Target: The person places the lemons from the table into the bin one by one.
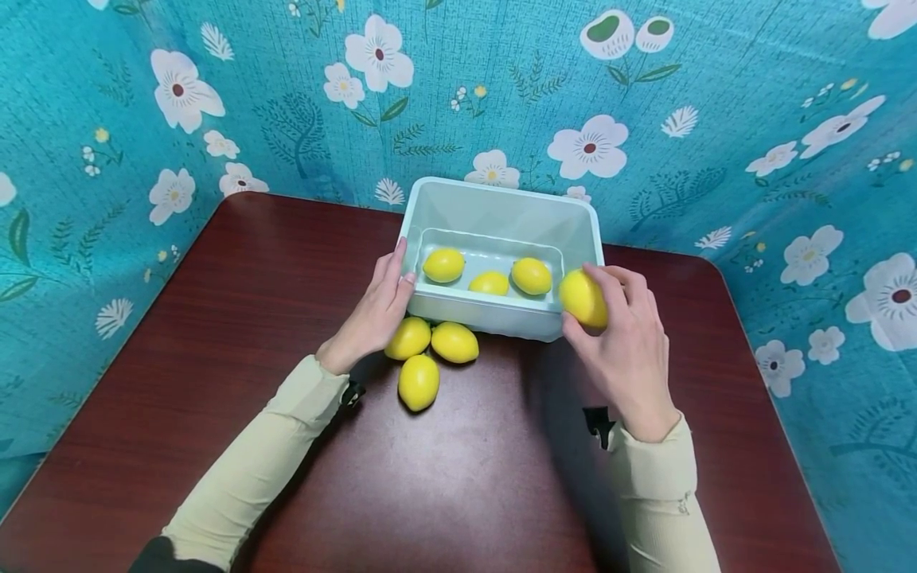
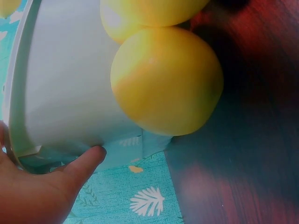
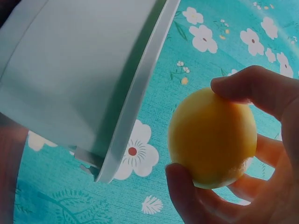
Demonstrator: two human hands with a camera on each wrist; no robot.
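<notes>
Lemon (image 1: 579, 298) is being pinched by the right grip (image 1: 630, 346) near the right end of the bin (image 1: 494, 312), whose left end is being touched by the outstretched left grip (image 1: 376, 306)

Head view looks down; closer wrist views share the bin (image 1: 494, 311).

Middle lemon (image 1: 489, 282) part-hidden by bin wall (image 1: 494, 311).
Right sleeve (image 1: 669, 513) cut by head view's bottom edge; left wrist view crops upper lemon (image 2: 173, 10) at top.
</notes>
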